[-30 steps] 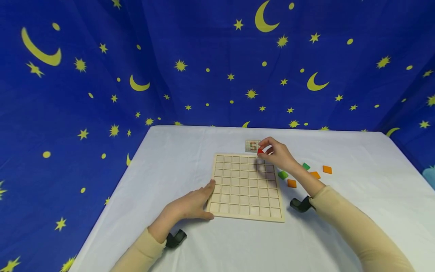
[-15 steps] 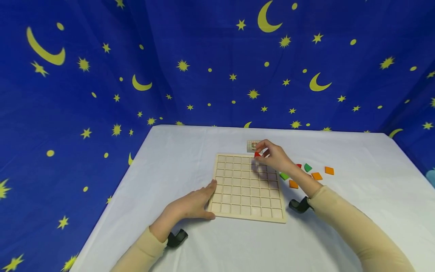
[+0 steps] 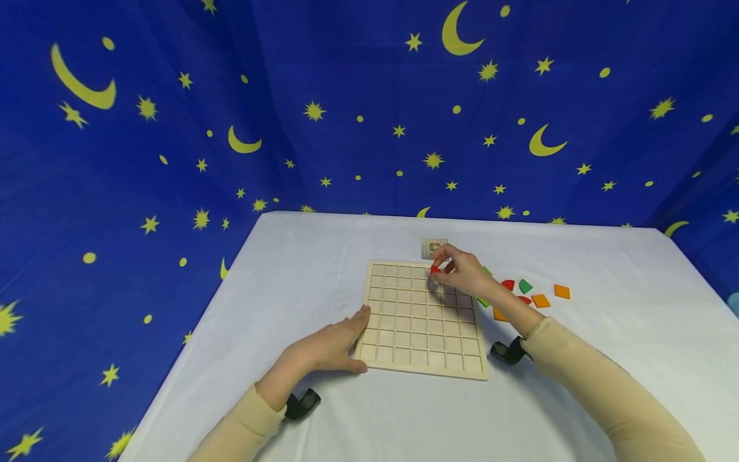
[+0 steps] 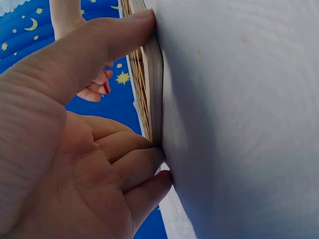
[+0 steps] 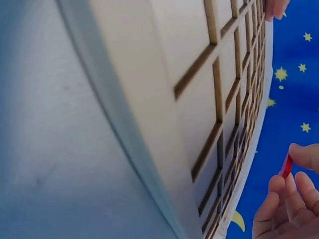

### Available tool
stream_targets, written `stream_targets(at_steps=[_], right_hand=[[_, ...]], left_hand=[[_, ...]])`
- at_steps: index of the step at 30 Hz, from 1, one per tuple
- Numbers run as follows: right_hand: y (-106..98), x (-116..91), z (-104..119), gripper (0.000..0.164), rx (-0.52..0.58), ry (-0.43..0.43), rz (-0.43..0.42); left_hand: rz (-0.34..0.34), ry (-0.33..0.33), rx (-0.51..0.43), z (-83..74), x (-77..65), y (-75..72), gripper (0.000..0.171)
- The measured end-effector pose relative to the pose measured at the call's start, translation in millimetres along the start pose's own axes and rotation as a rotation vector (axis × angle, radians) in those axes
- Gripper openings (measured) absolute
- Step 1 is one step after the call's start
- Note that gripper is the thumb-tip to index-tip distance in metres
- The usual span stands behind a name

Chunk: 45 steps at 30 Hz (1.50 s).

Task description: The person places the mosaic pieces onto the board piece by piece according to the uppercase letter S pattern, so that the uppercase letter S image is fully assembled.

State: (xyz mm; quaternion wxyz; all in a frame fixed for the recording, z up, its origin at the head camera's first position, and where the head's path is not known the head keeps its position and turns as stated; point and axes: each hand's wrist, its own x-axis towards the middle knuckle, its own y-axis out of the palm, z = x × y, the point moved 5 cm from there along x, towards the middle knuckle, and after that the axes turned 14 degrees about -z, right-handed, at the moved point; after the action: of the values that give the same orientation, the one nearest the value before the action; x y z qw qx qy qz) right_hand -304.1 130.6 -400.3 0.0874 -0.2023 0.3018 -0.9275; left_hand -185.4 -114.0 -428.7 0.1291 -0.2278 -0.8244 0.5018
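A light wooden board [image 3: 424, 321] divided into a grid of squares lies on the table. My left hand [image 3: 329, 343] rests at its near left corner, the thumb against the front edge and the fingers along the left side, as the left wrist view also shows. Over the board's far edge, my right hand [image 3: 464, 271] pinches a small red tile [image 3: 435, 271] between thumb and fingers. In the right wrist view that red tile [image 5: 286, 166] is seen edge-on and apart from the board. Part of the board's right side is hidden under my right hand.
Right of the board lie several loose tiles: an orange diamond [image 3: 562, 292], another orange one [image 3: 541, 301], a green one [image 3: 525, 286] and a red one [image 3: 508, 285]. A small patterned card [image 3: 432, 248] lies beyond the board. A blue star-patterned cloth [image 3: 369, 128] hangs behind the table.
My right hand has moved slightly left and nearer with the red tile, from beside the card to over the board's far edge. The left hand stays at the board's corner.
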Motion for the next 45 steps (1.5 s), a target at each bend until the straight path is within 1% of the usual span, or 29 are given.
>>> stream_targets(at_steps=[7, 11, 15, 20, 23, 27, 34, 39, 45], right_hand=[[3, 0, -1, 0.038, 0.006, 0.011, 0.047], [5, 0, -2, 0.037, -0.002, -0.011, 0.070], [9, 1, -4, 0.034, -0.012, -0.029, 0.095], [15, 1, -9, 0.030, -0.061, -0.017, 0.125], [18, 1, -10, 0.028, -0.084, -0.031, 0.139], [20, 0, -10, 0.028, -0.101, -0.060, 0.138], [22, 0, -11, 0.029, -0.132, -0.077, 0.130], [22, 0, -10, 0.029, -0.139, -0.099, 0.129], [23, -1, -8, 0.030, -0.134, -0.104, 0.131]], left_hand=[[0.002, -0.010, 0.005, 0.9, 1.0, 0.3, 0.100], [0.004, -0.020, 0.003, 1.2, 1.3, 0.2, 0.100], [0.004, -0.025, 0.003, 1.2, 1.2, 0.8, 0.100], [0.002, -0.023, 0.007, 0.7, 1.3, 1.1, 0.101], [0.001, -0.023, 0.009, 0.6, 1.1, 0.8, 0.101], [0.003, -0.024, 0.010, 0.4, 1.0, 0.5, 0.100], [0.004, -0.018, 0.010, -0.2, 0.8, -0.2, 0.100], [0.005, -0.014, 0.008, 0.2, 0.9, -0.1, 0.100], [0.008, -0.014, -0.003, -0.2, 1.0, 0.1, 0.100]])
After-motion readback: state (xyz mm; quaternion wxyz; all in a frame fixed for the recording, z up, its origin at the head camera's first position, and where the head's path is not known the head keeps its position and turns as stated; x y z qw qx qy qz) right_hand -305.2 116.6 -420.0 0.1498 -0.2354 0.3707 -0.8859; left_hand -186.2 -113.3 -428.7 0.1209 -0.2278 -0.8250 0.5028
